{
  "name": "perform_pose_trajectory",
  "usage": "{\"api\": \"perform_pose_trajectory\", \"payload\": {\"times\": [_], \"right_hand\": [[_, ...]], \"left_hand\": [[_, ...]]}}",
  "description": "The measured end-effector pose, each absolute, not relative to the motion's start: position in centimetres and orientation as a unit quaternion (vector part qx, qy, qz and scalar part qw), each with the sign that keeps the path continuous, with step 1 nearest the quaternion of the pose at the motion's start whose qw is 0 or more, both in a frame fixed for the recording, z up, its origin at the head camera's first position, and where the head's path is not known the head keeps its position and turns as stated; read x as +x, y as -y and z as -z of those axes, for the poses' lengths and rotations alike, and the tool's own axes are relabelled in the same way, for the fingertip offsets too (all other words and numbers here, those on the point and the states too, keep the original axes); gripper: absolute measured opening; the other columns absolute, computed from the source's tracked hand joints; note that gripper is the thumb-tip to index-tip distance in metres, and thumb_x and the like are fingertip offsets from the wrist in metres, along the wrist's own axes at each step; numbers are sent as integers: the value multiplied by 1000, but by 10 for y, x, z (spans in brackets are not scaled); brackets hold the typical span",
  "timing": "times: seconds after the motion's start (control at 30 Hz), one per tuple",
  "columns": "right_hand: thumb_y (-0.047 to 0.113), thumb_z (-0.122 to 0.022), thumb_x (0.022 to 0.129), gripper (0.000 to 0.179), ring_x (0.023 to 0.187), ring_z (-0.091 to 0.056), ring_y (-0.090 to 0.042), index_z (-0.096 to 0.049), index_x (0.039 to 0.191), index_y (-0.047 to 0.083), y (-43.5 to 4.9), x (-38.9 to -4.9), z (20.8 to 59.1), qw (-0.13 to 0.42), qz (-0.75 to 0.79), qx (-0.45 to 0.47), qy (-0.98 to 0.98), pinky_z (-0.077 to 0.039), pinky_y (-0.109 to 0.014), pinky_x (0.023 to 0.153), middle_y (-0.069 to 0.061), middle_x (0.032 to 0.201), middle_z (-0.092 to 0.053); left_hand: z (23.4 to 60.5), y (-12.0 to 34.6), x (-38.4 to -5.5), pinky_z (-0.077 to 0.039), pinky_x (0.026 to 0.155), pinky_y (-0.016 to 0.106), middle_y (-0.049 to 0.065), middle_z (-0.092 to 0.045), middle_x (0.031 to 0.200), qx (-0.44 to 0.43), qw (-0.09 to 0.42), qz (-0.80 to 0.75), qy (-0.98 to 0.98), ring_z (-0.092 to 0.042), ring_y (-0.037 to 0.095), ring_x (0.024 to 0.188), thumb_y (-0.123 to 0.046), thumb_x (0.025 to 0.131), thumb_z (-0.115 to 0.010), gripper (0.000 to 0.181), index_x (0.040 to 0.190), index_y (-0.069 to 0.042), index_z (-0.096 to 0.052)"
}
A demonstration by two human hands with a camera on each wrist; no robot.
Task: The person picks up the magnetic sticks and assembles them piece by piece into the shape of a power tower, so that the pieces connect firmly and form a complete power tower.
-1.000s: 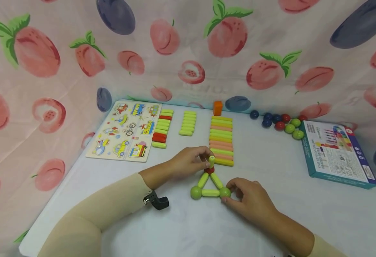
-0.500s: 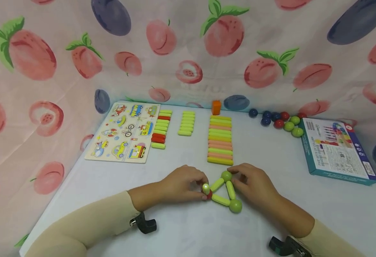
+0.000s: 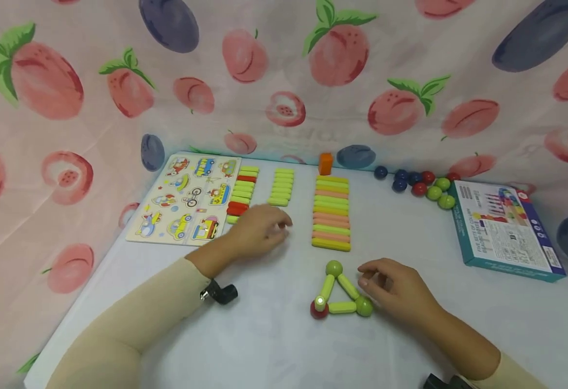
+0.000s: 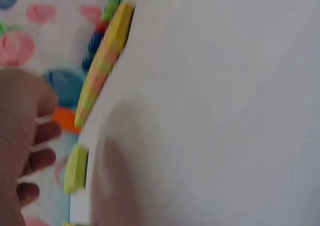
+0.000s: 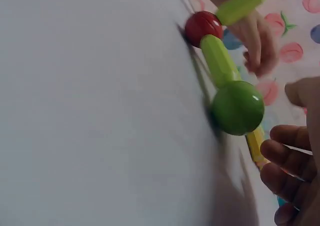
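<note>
On the table lies a triangle of light green rods (image 3: 343, 308) joined by two green balls (image 3: 334, 268) and one red ball (image 3: 319, 309). From the red ball another green rod (image 5: 241, 6) stands up. My right hand (image 3: 400, 289) is just right of the triangle, fingers loosely bent and holding nothing; a small gap parts it from the green ball (image 5: 238, 108) in the right wrist view. My left hand (image 3: 258, 231) hovers over the table near the short stack of green rods (image 3: 282, 187), its fingers relaxed and free of any object.
A wooden picture board (image 3: 182, 200) lies at the left, with a column of green and red rods (image 3: 243, 189) beside it. Mixed-colour rods (image 3: 331, 213) lie in the middle, an orange block (image 3: 325, 163) behind. Blue, red and green balls (image 3: 419, 189) sit by a box (image 3: 507, 229).
The triangle has been turned, so its red ball has gone from the top to the lower left. My left hand has let go of it and moved up and left; my right hand has drawn away.
</note>
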State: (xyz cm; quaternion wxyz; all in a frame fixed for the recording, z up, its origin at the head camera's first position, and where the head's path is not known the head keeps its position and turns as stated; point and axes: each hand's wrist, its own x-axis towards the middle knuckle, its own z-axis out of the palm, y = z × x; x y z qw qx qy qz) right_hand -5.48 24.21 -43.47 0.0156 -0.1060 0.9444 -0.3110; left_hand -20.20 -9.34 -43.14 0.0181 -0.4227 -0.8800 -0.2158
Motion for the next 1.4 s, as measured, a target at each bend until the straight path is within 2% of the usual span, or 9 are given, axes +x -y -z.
{"api": "perform_pose_trajectory", "payload": {"times": [0.17,0.3,0.43,0.6,0.7,0.8,1.1,1.23,1.4], "right_hand": [[51,-83,91,35,83,-55,-7,-75,117,28,-242,-37,437,59,263,-105,-957,-50,-29,73,19,99,-66],[47,-86,90,32,75,-52,-5,-76,113,28,-239,-32,438,52,252,-119,-959,-46,-27,66,20,88,-60],[43,-87,89,29,73,-50,-5,-77,112,27,-238,-33,436,42,257,-125,-957,-44,-27,64,19,83,-57],[45,-85,90,32,77,-51,-6,-76,115,27,-237,-36,433,57,263,-129,-954,-45,-27,66,19,87,-59],[45,-85,91,32,78,-52,-6,-76,115,28,-235,-38,433,59,261,-134,-954,-46,-27,68,19,90,-61],[44,-85,91,31,78,-52,-5,-76,115,27,-234,-40,434,55,258,-143,-954,-47,-27,68,19,91,-61],[52,-88,85,42,84,-55,-1,-76,117,28,-236,-38,441,44,244,-148,-957,-51,-30,76,22,102,-67],[44,-92,83,43,81,-54,-3,-74,118,25,-242,-36,441,39,245,-144,-958,-49,-28,72,20,96,-64],[27,-89,88,35,84,-55,-8,-76,120,24,-244,-48,438,26,279,-116,-953,-51,-28,72,16,101,-67]], "left_hand": [[436,103,-248,-50,100,44,7,-67,127,-313,34,101,944,-62,28,115,-26,104,-70,38,141,-18,-70],[442,101,-258,-49,94,42,5,-67,119,-304,33,82,948,-61,26,107,-26,102,-74,32,132,-18,-74],[439,92,-253,-49,97,44,3,-70,118,-311,21,75,947,-63,26,108,-24,103,-71,27,129,-16,-71],[424,68,-222,-51,101,41,1,-71,127,-348,-88,266,895,-62,21,116,-23,108,-66,32,138,-15,-68],[418,50,-198,-52,93,37,-1,-70,121,-361,-173,426,811,-61,18,113,-18,107,-67,25,132,-14,-69],[423,39,-179,-51,91,32,-4,-70,114,-379,-205,473,768,-61,13,109,-17,107,-68,22,129,-14,-68],[441,34,-167,-52,98,29,-10,-71,113,-408,-212,447,767,-64,7,110,-15,106,-69,22,128,-18,-66],[443,40,-165,-51,102,29,-14,-70,115,-424,-223,429,766,-63,5,114,-16,105,-70,23,127,-21,-64],[447,52,-155,-51,98,28,-17,-69,111,-459,-180,378,784,-62,6,108,-21,98,-80,23,119,-21,-72]]}}
